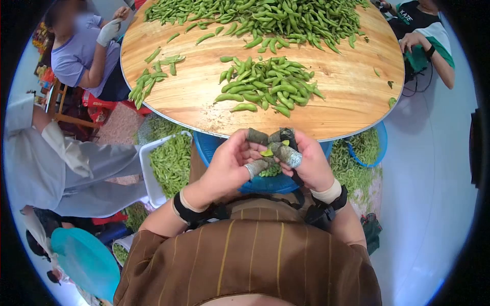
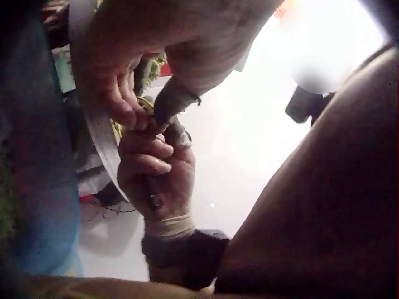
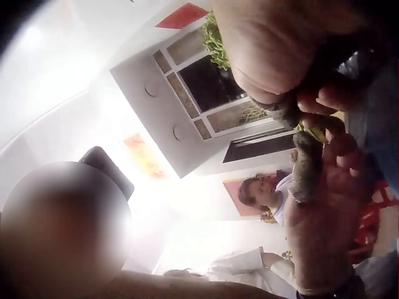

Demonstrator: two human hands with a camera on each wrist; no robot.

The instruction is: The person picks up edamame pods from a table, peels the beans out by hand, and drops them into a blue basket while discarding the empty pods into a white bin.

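Observation:
Both hands meet over a blue basin [image 1: 204, 145] at the table's near edge, with tape wrapped on thumbs and fingers. A green pod [image 1: 266, 152] is pinched by my left hand [image 1: 229, 160]. My right hand [image 1: 311, 160] pinches at the pod's other end, where a yellow-green bit [image 1: 286, 143] shows by the fingertips. In the right wrist view the pod [image 3: 315, 132] lies between the taped fingers. The left wrist view shows it dimly as a yellow-green edge [image 2: 146, 103]. Beyond the hands, a small heap of pods [image 1: 270, 84] lies on the wooden table [image 1: 189, 104].
A larger pod pile [image 1: 286, 18] covers the table's far side, and a few pods [image 1: 148, 84] lie at its left. White tray [image 1: 148, 168] with shelled beans or pods stands left; another blue basin [image 1: 380, 145] stands right. Several people sit or stand around.

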